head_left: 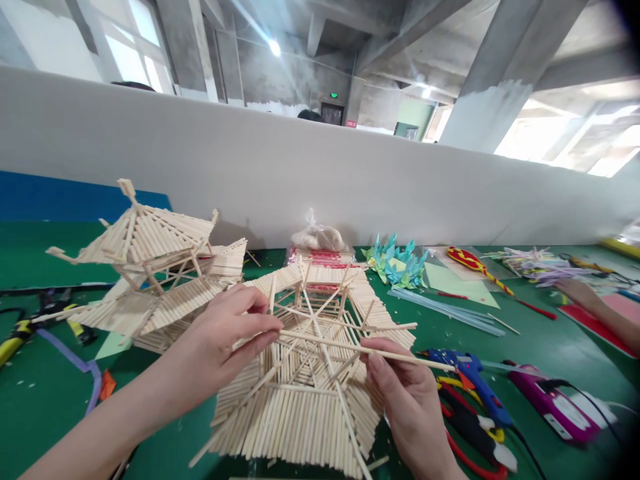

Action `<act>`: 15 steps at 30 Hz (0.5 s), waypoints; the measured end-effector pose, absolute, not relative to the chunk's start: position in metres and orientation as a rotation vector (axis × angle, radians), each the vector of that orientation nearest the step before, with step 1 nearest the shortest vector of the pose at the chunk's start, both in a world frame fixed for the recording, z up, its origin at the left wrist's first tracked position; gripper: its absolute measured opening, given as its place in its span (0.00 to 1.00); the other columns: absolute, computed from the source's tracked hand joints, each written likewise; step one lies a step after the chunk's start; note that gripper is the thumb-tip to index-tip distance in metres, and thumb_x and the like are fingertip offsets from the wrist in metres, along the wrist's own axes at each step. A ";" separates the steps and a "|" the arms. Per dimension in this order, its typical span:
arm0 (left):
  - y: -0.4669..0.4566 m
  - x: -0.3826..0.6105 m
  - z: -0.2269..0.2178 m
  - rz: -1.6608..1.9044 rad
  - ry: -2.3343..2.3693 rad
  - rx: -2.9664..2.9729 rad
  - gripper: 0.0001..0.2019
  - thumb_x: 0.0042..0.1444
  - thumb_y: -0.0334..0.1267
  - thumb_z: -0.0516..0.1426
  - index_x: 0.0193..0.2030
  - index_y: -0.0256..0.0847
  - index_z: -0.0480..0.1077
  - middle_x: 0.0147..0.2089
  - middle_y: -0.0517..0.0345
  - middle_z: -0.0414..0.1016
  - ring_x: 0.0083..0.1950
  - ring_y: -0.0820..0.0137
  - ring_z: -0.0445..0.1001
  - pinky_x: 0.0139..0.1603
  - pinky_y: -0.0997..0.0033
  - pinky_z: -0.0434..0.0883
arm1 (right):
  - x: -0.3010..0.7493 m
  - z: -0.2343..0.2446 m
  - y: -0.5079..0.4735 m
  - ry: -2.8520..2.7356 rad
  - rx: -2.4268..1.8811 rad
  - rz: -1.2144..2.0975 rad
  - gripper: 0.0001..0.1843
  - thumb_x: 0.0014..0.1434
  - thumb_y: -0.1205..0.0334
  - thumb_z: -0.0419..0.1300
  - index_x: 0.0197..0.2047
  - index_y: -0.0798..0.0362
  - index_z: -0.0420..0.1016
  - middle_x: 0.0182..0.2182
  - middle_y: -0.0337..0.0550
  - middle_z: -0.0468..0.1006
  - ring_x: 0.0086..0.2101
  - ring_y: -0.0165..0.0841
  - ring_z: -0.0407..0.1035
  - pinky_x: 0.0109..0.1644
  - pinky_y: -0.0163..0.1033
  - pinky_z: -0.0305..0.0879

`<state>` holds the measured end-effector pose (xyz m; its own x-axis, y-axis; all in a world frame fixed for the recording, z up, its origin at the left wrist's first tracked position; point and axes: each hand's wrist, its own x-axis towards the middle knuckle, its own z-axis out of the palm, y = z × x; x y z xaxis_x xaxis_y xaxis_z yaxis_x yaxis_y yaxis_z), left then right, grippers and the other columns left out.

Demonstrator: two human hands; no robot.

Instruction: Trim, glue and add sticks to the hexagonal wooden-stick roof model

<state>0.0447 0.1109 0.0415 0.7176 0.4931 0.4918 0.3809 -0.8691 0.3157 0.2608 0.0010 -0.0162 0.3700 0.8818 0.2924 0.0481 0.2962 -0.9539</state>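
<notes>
My left hand (245, 327) pinches the left end of a thin wooden stick (340, 345). Farther along, the fingers of my right hand (403, 387) close on the same stick, whose free end sticks out to the right. The stick lies crosswise over a many-sided wooden-stick roof model (300, 427), with an open lattice at its middle. Several loose-ended sticks cross this lattice. Whether the held stick touches the model, I cannot tell. Behind my left hand stands a stick pavilion (150, 240) with a pointed roof.
At right lie a blue glue gun (475, 380), red-handled pliers (470, 427) and a purple box (555, 407) with a cable. Clear glue sticks (450, 310) and a teal paper flower (397, 263) sit farther back. Another person's hand (580, 293) is at the right edge. A white partition (250, 167) runs behind.
</notes>
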 end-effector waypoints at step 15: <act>0.112 0.045 0.041 0.890 0.679 2.738 0.08 0.57 0.31 0.51 0.38 0.43 0.71 0.33 0.58 0.64 0.35 0.69 0.63 0.33 0.67 0.62 | 0.260 -0.019 0.000 -0.976 -1.096 0.792 0.07 0.54 0.59 0.60 0.37 0.48 0.77 0.31 0.40 0.75 0.30 0.29 0.68 0.31 0.31 0.67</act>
<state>0.0445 0.1116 0.0405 0.7160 0.4761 0.5105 0.3664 -0.8788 0.3056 0.2601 0.0002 -0.0189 0.3768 0.8947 0.2398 -0.0508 0.2785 -0.9591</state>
